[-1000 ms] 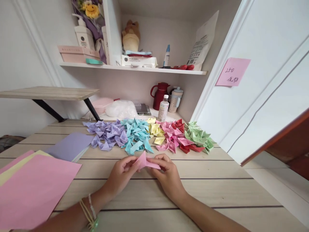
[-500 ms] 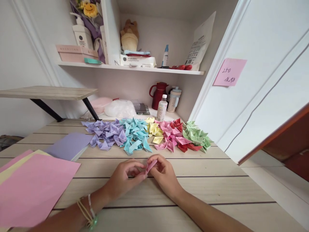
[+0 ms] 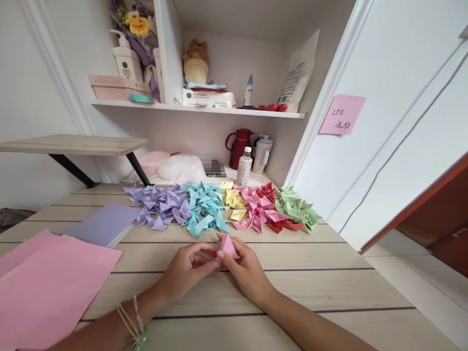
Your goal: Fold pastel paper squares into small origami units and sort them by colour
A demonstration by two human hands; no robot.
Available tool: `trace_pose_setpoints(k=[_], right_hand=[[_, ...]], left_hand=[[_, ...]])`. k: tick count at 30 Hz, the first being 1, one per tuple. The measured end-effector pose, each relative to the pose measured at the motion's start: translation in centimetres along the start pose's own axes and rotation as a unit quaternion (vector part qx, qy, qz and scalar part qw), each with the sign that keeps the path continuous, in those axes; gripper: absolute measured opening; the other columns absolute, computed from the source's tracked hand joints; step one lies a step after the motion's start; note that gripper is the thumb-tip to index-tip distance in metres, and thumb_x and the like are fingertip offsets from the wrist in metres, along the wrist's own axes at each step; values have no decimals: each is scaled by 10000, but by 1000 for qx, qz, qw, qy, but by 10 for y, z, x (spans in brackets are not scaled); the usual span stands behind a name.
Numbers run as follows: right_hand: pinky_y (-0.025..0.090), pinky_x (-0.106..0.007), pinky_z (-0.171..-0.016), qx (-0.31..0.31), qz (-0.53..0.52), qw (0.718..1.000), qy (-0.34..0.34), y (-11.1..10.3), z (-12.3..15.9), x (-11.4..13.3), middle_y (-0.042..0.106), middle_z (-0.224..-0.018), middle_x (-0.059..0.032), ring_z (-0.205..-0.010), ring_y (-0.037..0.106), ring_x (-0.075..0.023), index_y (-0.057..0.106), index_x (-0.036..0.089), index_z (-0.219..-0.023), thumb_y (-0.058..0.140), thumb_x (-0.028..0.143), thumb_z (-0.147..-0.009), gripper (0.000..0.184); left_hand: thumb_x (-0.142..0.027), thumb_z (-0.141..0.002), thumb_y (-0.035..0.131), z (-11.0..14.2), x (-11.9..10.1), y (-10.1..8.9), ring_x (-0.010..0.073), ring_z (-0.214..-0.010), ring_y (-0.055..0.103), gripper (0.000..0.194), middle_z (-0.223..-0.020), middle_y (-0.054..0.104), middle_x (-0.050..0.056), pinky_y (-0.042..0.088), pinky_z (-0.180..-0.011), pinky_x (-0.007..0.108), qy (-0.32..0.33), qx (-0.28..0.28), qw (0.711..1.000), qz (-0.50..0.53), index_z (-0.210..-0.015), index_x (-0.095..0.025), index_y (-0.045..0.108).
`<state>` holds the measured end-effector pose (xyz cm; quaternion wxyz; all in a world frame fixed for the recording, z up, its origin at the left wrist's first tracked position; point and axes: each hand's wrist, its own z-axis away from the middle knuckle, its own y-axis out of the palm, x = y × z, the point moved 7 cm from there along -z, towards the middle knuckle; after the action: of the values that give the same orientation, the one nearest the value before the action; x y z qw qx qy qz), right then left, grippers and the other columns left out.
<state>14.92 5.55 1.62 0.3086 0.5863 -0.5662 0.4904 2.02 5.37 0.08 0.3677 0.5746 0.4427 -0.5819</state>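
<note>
Between my two hands is a small piece of folded pink paper (image 3: 228, 247), a pointed triangle with its tip up. My right hand (image 3: 245, 267) has thumb and fingers closed on it. At the paper's left edge, my left hand (image 3: 193, 265) pinches with thumb and fingertips; the paper's lower part is hidden behind the fingers. Beyond the hands lie heaps of folded paper boats: purple (image 3: 164, 202), blue (image 3: 204, 204), yellow (image 3: 233, 197), pink (image 3: 252, 202), red (image 3: 285, 225) and green (image 3: 298, 207).
Flat pink sheets (image 3: 54, 287) and a stack of purple sheets (image 3: 104, 224) lie on the left of the slatted table (image 3: 310, 287). A small raised stand (image 3: 76, 145) is behind them. At the back are a bottle (image 3: 244, 168) and a red jug (image 3: 239, 148).
The folded pink paper has gone from a long, spread shape to a compact triangle turned upright. My hands have drawn closer together around it. The camera view has shifted slightly.
</note>
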Motion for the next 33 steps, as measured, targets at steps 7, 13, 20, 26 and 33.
trace_pose_setpoints(k=[7,13,20,26,33], right_hand=[[484,-281,-673,-6,-28,1000,11,1,-1,-11,592,-980,-68,-788,569,-174,595,256,-1140,460,411,-858,349],[448,-286,-680,-24,28,999,5,-2,0,-11,593,-917,-60,-809,548,-181,616,248,-1114,497,368,-842,320],[430,-284,-660,-25,40,999,14,-2,0,-14,593,-903,-57,-758,538,-171,622,238,-1102,503,385,-835,327],[430,-282,-643,-32,28,999,14,-3,0,-15,589,-887,-57,-739,529,-171,637,243,-1086,524,406,-820,332],[437,-298,-713,-17,25,999,10,-1,0,-8,544,-833,-46,-829,515,-188,628,280,-1109,522,406,-827,327]], left_hand=[[-345,-744,610,0,-5,2,176,-714,613,262,-823,682,78,484,-660,272,7,27,1000,2,-897,-140,668],[-393,-807,504,2,-12,3,137,-616,518,341,-616,601,28,410,-586,219,25,35,997,-57,-626,-139,642],[-384,-818,480,4,-11,4,151,-639,525,349,-630,613,38,413,-612,227,19,48,997,-53,-632,-144,651],[-400,-807,487,3,-5,4,174,-687,571,342,-692,653,61,447,-650,249,-2,50,998,-37,-721,-136,689],[-368,-817,479,2,-6,5,162,-668,578,317,-662,644,41,447,-628,238,10,48,998,-41,-687,-148,667]])
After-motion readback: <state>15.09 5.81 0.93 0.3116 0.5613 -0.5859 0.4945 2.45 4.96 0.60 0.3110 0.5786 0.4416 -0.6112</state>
